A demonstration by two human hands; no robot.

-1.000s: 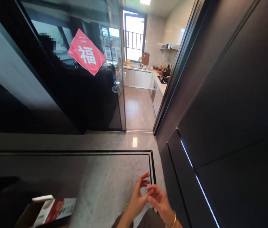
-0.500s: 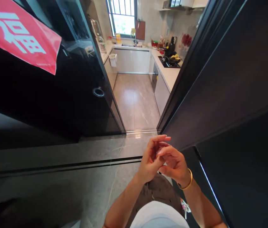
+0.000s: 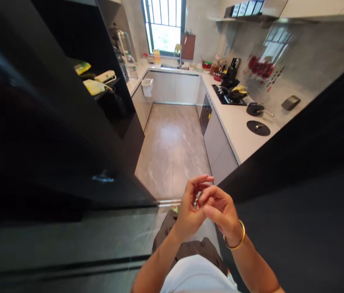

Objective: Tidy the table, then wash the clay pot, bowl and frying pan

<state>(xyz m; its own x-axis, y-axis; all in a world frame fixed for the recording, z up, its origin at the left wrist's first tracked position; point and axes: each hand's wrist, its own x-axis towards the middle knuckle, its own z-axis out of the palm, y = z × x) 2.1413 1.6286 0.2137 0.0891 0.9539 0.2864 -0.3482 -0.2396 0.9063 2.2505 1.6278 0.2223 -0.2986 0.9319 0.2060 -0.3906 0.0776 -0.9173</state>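
Note:
My left hand [image 3: 190,207] and my right hand [image 3: 220,209] are held together in front of my waist, fingertips touching each other. The left fingers are curled with the index stretched out; the right fingers curl against the left ones. Nothing shows between them. A gold bangle [image 3: 236,242] circles my right wrist. Both hands hang over the doorway threshold [image 3: 168,202] at the kitchen entrance, touching no object.
A dark glass sliding door [image 3: 68,154] stands left, a dark wall panel [image 3: 306,195] right. Beyond lies the kitchen floor [image 3: 172,146], a white counter [image 3: 236,126] with a pot lid and stove, a sink under the window [image 3: 164,26], and shelves [image 3: 99,81] left.
The view has moved forward to the kitchen doorway; the red paper sign has slid out of view to the left. My hands stay joined, fingers shifting slightly.

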